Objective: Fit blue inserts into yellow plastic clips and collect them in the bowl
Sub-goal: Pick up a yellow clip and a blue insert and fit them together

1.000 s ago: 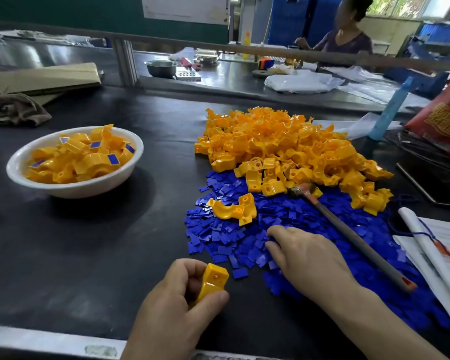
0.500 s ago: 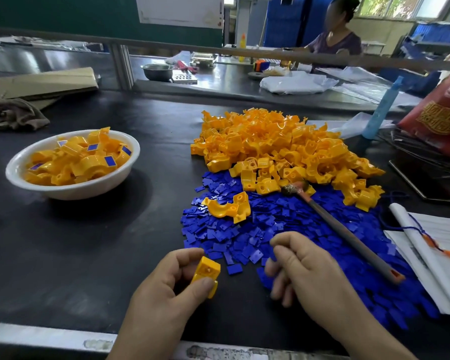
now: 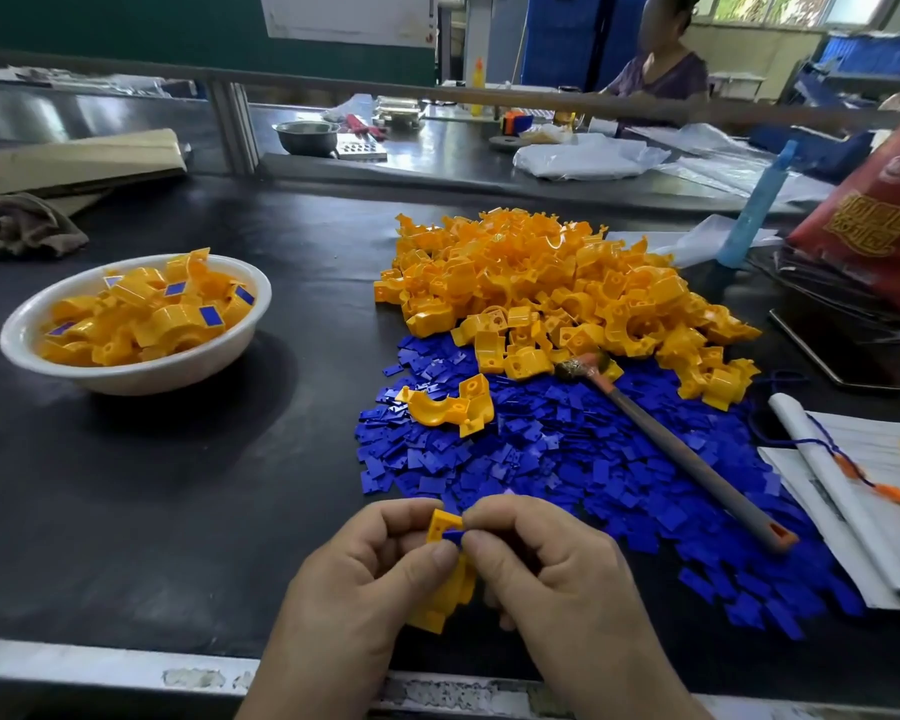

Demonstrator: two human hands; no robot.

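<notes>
A light, stiff yellow clip (image 3: 445,574) is gripped by the left hand (image 3: 354,579) while a thin blue insert (image 3: 452,535), best taken by its edges, is pinched by the right hand (image 3: 557,569)

Reads as a small factory assembly floor, hand-work line. Long black-topped benches (image 3: 126,511) in rows, metal-edged, parted by a rail (image 3: 541,100). Bulk heaps of yellow clips (image 3: 541,283) and blue inserts (image 3: 567,459) loose on the near bench, finished pieces in a white bowl (image 3: 126,379). Second worker (image 3: 655,72) seated at the next bench; blue crates (image 3: 874,49) behind; flattened cardboard (image 3: 74,161) at left.
</notes>
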